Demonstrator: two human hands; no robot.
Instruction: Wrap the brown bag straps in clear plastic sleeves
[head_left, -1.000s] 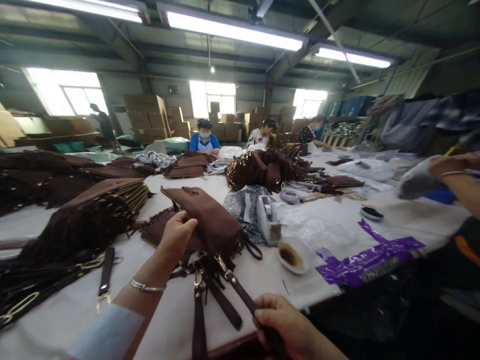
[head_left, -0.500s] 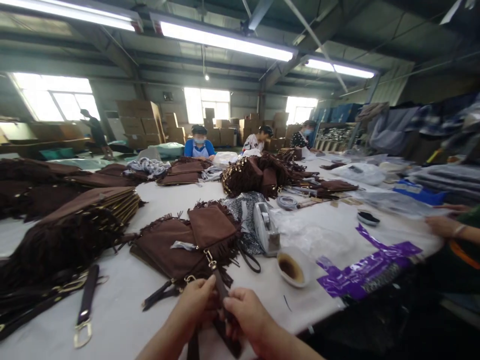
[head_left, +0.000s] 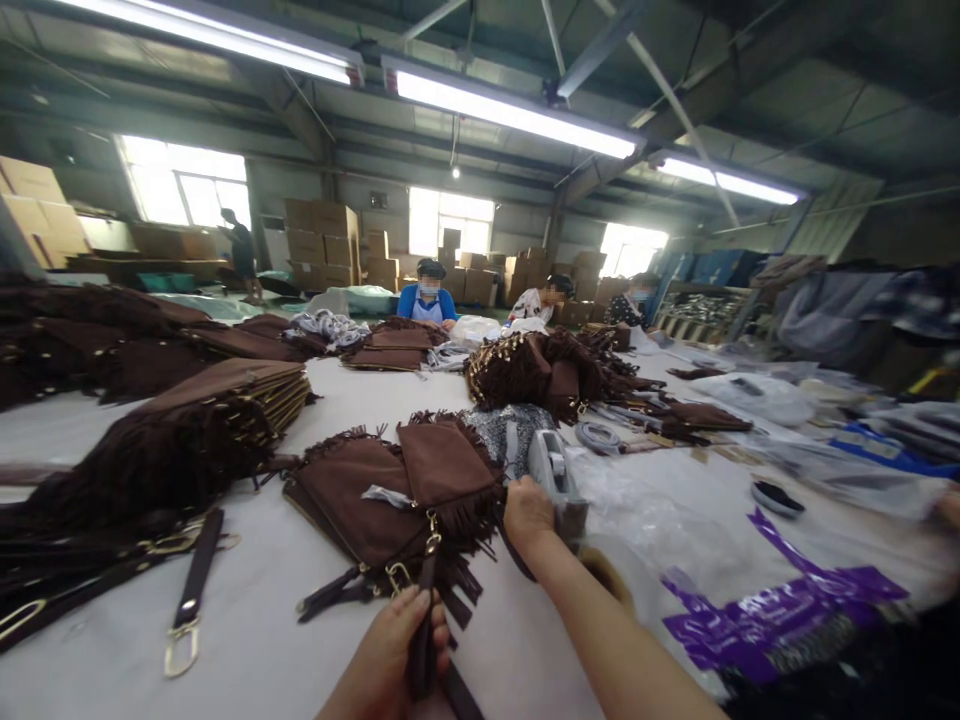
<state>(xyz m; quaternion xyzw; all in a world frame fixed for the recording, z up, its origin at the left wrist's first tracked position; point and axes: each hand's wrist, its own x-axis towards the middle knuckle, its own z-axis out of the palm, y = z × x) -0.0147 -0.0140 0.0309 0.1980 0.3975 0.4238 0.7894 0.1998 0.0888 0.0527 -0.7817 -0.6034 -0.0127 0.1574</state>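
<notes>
My left hand [head_left: 405, 640] is closed around a dark brown leather strap [head_left: 424, 640], whose gold clasp joins it to a small brown fringed pouch [head_left: 446, 465]. That pouch lies over a larger brown fringed bag [head_left: 349, 495]. My right hand [head_left: 529, 512] reaches forward, fingers curled, beside the front left of a grey tape dispenser [head_left: 556, 475]. Its fingertips face away from me, so what they hold is hidden. A dark strap loop [head_left: 517, 550] passes just below that hand.
A brown strap with a gold buckle [head_left: 191, 585] lies at left, before a stack of fringed bags [head_left: 217, 410]. Right of my forearm are a tape roll [head_left: 600, 575] and a purple plastic bag [head_left: 787, 615]. More bags [head_left: 536, 370] and a co-worker [head_left: 426, 295] are across the table.
My right hand has let go of the strap and moved forward to the tape dispenser. My left hand still holds the strap. The view has turned slightly left.
</notes>
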